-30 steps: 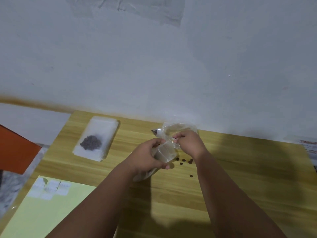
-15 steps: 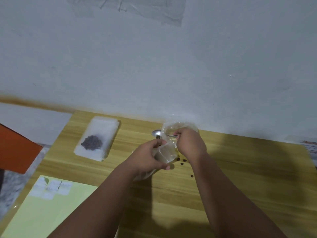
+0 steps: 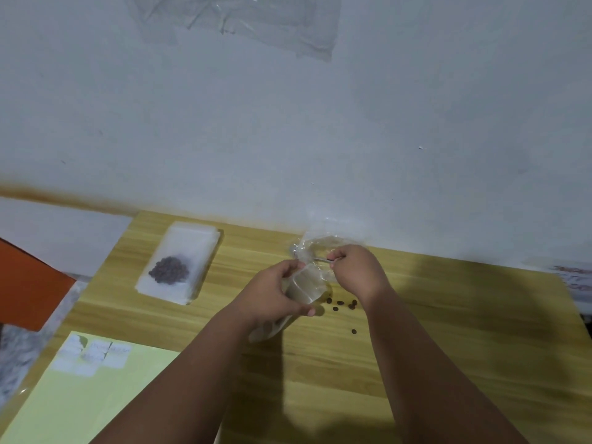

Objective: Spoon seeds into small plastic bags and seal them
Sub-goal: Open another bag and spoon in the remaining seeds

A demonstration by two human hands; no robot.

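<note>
Little writing reaches my feed: the white labels point(image 3: 92, 354) stuck at the top of the yellow-green sheet point(image 3: 96, 398) carry faint marks I cannot read, and a paper point(image 3: 575, 277) at the table's far right edge shows reddish lettering too blurred to make out. I see no brand on anything. My left hand point(image 3: 272, 293) grips the small plastic bag point(image 3: 306, 283) just above the middle of the table point(image 3: 448, 331), fingers curled round its body. The bag is clear and slightly cloudy. Its mouth is turned up and away from me, and its lower end pokes out beneath the palm. My right hand point(image 3: 355, 270) pinches the thin metal handle of the spoon point(image 3: 321, 259) at the bag's mouth. The spoon's bowl is hidden, probably behind the plastic. A larger clear bag point(image 3: 320, 243) lies crumpled just behind both hands, against the wall point(image 3: 288, 123). A few dark loose seeds point(image 3: 341, 303) lie on the wood beside the small bag, with one more a little nearer me. Well to the left, a stack of small bags point(image 3: 192, 248) lies flat with a pile of seeds point(image 3: 168, 270) on top. An orange panel point(image 3: 28, 293) shows at the left edge, off the table.
</note>
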